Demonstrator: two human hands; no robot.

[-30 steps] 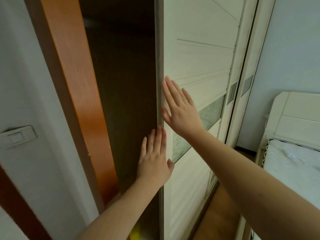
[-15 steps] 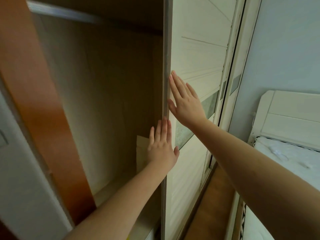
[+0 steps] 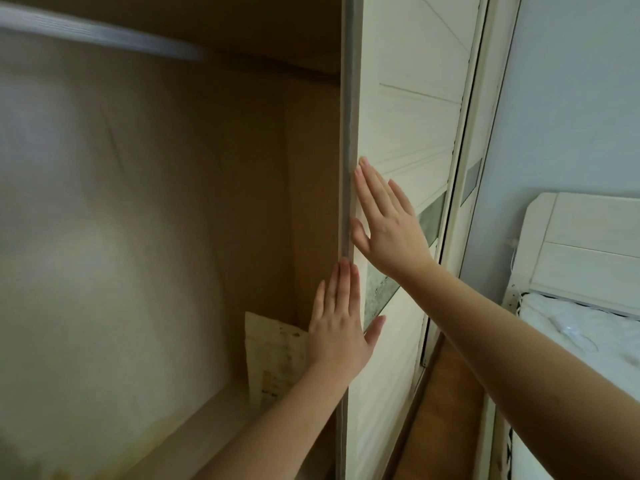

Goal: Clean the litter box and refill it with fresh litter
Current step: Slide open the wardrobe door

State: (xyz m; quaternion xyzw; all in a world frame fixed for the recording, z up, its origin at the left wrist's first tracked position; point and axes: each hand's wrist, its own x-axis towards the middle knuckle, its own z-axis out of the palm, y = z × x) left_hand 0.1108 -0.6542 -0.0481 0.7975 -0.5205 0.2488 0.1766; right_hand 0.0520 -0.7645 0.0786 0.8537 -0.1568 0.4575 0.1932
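Note:
Both of my hands lie flat on a white sliding wardrobe door (image 3: 405, 109) near its grey left edge. My right hand (image 3: 388, 223) presses the door face higher up with straight fingers. My left hand (image 3: 341, 323) presses at the door's edge lower down, fingers straight, thumb spread onto the door face. Left of the door the wardrobe stands open. A pale paper bag (image 3: 273, 358) with printed marks stands on the wardrobe shelf (image 3: 194, 434), partly hidden behind my left hand and forearm. No litter box is in view.
A hanging rail (image 3: 104, 32) crosses the top of the wardrobe's bare interior. A second sliding door (image 3: 485, 140) sits behind the first. A white bed headboard (image 3: 585, 244) and mattress (image 3: 581, 327) stand at the right, with a strip of wooden floor (image 3: 440, 410) between bed and wardrobe.
The door has slid to the right under both hands, widening the opening. The wardrobe interior and the paper bag have come into view; the orange door frame has left the view.

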